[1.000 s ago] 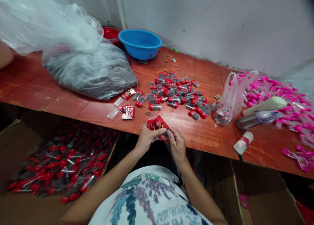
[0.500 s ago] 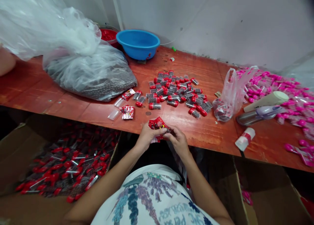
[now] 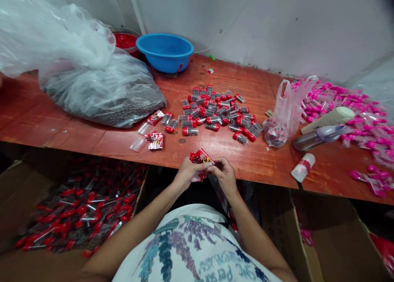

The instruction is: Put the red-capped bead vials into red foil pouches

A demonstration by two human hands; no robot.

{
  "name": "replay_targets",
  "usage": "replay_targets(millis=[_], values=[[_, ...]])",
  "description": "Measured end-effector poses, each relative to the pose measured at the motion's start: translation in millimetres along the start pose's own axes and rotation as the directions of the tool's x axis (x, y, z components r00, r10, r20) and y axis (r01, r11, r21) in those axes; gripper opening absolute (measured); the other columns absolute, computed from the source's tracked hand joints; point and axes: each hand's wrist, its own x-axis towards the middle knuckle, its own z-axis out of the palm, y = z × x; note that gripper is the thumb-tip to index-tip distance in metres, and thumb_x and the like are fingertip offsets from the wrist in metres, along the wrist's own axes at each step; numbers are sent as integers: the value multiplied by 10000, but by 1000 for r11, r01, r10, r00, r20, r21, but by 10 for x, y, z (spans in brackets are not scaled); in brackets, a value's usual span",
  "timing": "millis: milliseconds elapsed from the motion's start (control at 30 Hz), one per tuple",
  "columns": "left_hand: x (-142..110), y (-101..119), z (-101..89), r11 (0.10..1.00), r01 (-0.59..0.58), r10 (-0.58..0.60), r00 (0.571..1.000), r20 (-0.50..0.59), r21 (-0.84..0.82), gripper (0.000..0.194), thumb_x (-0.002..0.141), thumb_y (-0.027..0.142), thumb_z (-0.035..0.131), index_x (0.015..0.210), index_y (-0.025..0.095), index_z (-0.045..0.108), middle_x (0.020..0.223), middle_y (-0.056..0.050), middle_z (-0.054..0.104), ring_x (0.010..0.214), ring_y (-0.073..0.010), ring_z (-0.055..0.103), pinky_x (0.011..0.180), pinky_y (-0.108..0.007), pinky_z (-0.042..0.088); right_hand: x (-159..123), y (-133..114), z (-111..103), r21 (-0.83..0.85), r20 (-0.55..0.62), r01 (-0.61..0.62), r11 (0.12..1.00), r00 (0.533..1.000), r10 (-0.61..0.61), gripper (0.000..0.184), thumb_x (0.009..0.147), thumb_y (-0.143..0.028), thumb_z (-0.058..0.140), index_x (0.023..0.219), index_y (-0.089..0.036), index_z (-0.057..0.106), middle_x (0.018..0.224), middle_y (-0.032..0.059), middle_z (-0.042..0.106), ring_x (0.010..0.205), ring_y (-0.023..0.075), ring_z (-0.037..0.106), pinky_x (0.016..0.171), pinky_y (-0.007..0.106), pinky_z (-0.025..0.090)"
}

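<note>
Near the table's front edge, my left hand [image 3: 186,175] is closed around red printed packets [image 3: 200,155], possibly a small stack. My right hand [image 3: 227,176] is pinched at their right corner, its thumb and fingertips close to the left thumb. Whatever lies between the right fingertips is too small to make out. Left of my hands, more red packets [image 3: 156,141] lie beside clear plastic sleeves [image 3: 138,144]. Beyond them spreads a loose pile of small clear tubes with red caps [image 3: 212,120], filled with dark beads.
A large clear bag of dark beads [image 3: 113,105] slumps at left, near a blue basin [image 3: 166,52]. To the right are a knotted plastic bag [image 3: 278,126], a bottle [image 3: 317,138], a white roll [image 3: 303,167] and pink items [image 3: 344,109]. Below left, a carton [image 3: 18,191] holds red-capped tubes.
The whole view has shifted slightly. The packets have turned a little in my left hand, and my right fingers stay at their right corner.
</note>
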Motion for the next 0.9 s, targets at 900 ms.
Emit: replay_targets(millis=[900], values=[[43,32,-7,997,56,-57,998,-12,-58,403,557,160,818,942,105,710,869,-108,738,758,-231,694,744,-343,551,335,-203,-86,-446,162,309,840,951,-264,295,827,-241,597,1118,-245,653,918,37,665,851,179,600,744,282,477]])
